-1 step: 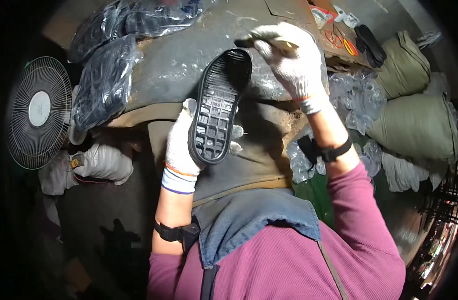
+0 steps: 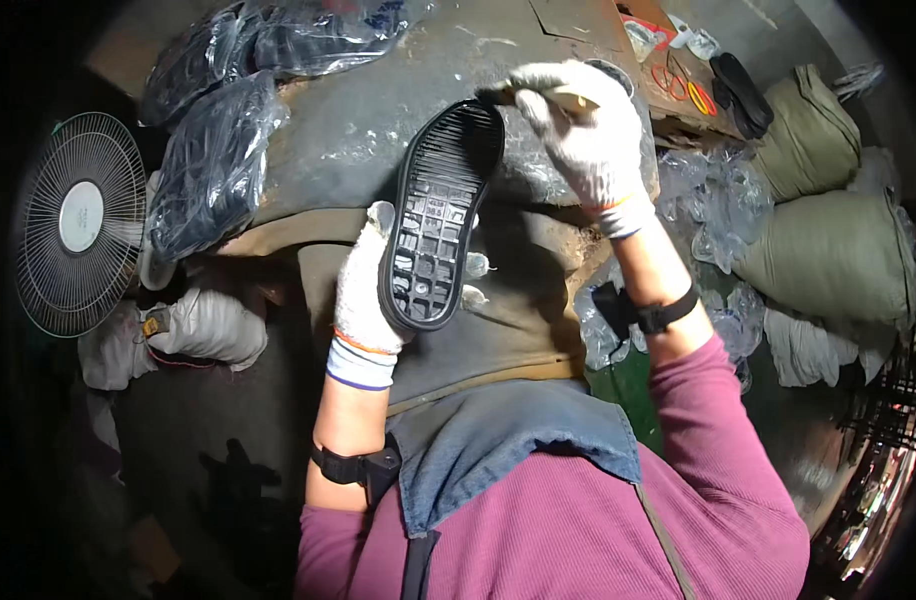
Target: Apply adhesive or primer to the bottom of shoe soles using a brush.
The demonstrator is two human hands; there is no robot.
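I see white knit gloves on my left hand (image 2: 363,295) and right hand (image 2: 588,135), black wrist straps, pushed-up mauve ribbed sleeves, and a blue-grey denim apron bib.

Clear plastic bags of dark goods (image 2: 218,160) are piled at the bench's upper left. Olive sacks (image 2: 828,250) are stacked at right, beside crumpled clear bags (image 2: 713,205).

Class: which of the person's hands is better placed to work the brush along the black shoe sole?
Right. The right hand grips the brush at the toe of the shoe sole; the left hand is cupped under the heel, holding it.
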